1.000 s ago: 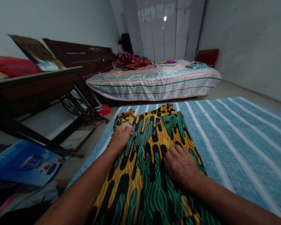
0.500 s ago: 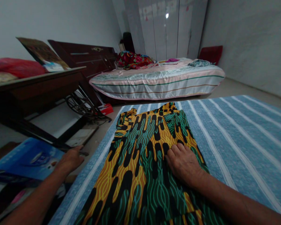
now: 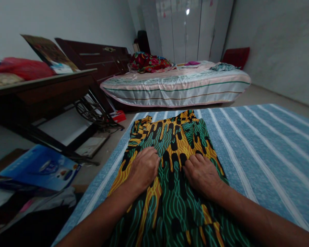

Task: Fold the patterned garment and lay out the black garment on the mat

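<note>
A garment point(image 3: 170, 192) with a wavy yellow, green and black print lies spread lengthwise on a blue and white striped bed cover point(image 3: 247, 151). Its far end is bunched at the left corner. My left hand point(image 3: 145, 168) is on the left half of the cloth, fingers curled down and closed on it. Level with it on the right half, my right hand point(image 3: 202, 173) also has its fingers bent into the fabric. A strip of green and black cloth shows between the hands. Both sets of fingertips are mostly hidden, and my forearms cover part of the garment's near end.
Beyond the cover stands a bed point(image 3: 175, 91) with a pale striped sheet and a red floral bundle point(image 3: 151, 63). At left are a dark sewing table point(image 3: 41, 99) with a red bag point(image 3: 25, 68) on top, and a blue box point(image 3: 43, 168) low beside the cover.
My left hand has come from beyond the cover's left edge onto the garment, its fingers now closed on the cloth. My right hand stays at the same place on the fabric.
</note>
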Demonstrator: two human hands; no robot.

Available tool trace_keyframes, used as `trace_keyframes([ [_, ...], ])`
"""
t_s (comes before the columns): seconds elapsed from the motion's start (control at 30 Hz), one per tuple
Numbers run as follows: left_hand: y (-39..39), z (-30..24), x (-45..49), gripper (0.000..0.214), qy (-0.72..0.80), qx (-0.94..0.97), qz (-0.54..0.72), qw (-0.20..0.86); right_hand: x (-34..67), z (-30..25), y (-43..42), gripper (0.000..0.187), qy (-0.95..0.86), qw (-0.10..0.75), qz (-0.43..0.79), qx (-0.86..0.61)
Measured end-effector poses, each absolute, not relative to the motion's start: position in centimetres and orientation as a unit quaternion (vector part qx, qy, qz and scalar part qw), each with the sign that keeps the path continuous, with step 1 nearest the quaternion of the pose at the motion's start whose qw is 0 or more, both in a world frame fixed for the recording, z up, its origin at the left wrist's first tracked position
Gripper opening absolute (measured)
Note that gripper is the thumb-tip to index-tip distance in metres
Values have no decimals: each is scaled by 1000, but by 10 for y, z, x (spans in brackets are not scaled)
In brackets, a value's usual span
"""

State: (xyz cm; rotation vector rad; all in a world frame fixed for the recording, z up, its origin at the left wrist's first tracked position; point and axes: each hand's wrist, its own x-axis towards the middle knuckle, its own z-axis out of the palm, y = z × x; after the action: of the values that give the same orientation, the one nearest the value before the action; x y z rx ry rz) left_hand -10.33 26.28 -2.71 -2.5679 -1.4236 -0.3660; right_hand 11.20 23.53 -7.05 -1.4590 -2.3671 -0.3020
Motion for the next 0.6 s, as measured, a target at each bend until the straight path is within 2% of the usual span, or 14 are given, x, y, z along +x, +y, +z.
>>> trace_keyframes([
  [0.2,267,-38,-92,33,-466,-874,-139,15,112,-69,236,21,-837,153,-86,-519],
  [0.37,258,-53,-89,43,-473,-877,-59,-58,113,-65,236,21,-834,146,-79,-526],
  [0.6,258,-61,-90,50,-498,-865,-22,-58,119,-55,240,22,-835,112,-31,-538],
])
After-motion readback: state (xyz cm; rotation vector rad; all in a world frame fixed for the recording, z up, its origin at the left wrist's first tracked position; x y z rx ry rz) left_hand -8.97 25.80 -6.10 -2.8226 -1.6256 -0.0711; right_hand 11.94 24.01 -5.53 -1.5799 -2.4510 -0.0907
